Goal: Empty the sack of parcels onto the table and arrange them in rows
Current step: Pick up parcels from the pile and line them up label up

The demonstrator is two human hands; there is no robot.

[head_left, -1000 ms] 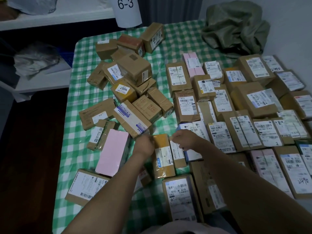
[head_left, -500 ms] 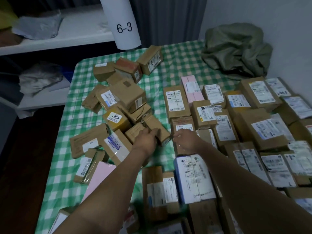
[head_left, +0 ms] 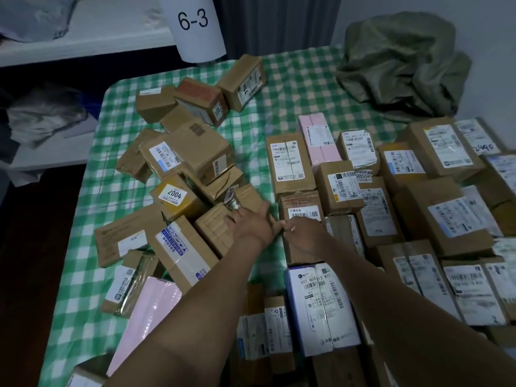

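On the green-checked table (head_left: 293, 88), a loose heap of parcels (head_left: 192, 160) lies left and the rows of parcels (head_left: 435, 208) lie label-up on the right; the emptied green sack (head_left: 405, 65) sits crumpled at the far right corner. The left hand (head_left: 251, 226) lies with fingers stretched over a small brown carton (head_left: 250, 198). The right hand (head_left: 305, 234) rests, knuckles bent, on a labelled carton (head_left: 303, 212); whether it grasps it I cannot tell.

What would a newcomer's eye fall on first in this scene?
A jumbled heap of brown boxes fills the left of the green checked table; labelled parcels lie in rows on the right. A crumpled olive sack sits at the far right corner. A white sign marked 6-3 shows past the far edge.
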